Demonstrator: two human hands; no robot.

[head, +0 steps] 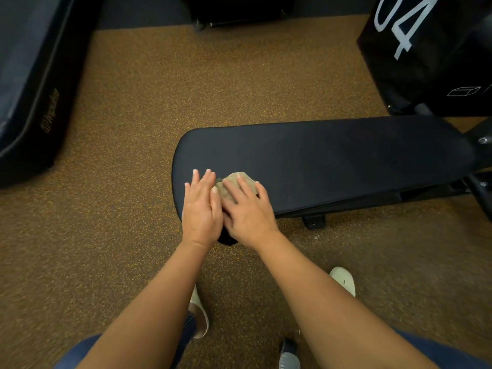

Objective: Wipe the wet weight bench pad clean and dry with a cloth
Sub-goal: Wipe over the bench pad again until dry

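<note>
A long black weight bench pad (332, 161) lies across the middle of the view, its rounded end pointing left. A small crumpled beige-green cloth (235, 179) sits on the pad near that end. My right hand (246, 209) lies flat on the cloth with straight fingers, pressing it onto the pad. My left hand (202, 206) rests flat on the pad just left of the cloth, fingers straight, its thumb side touching my right hand. Most of the cloth is hidden under my right hand.
The floor is brown speckled rubber (119, 182). A black padded mat (32, 83) lies at the far left, and a black box marked 04 (431, 49) stands at the back right. The bench frame (476, 182) runs off right. My feet (343, 280) stand below the bench.
</note>
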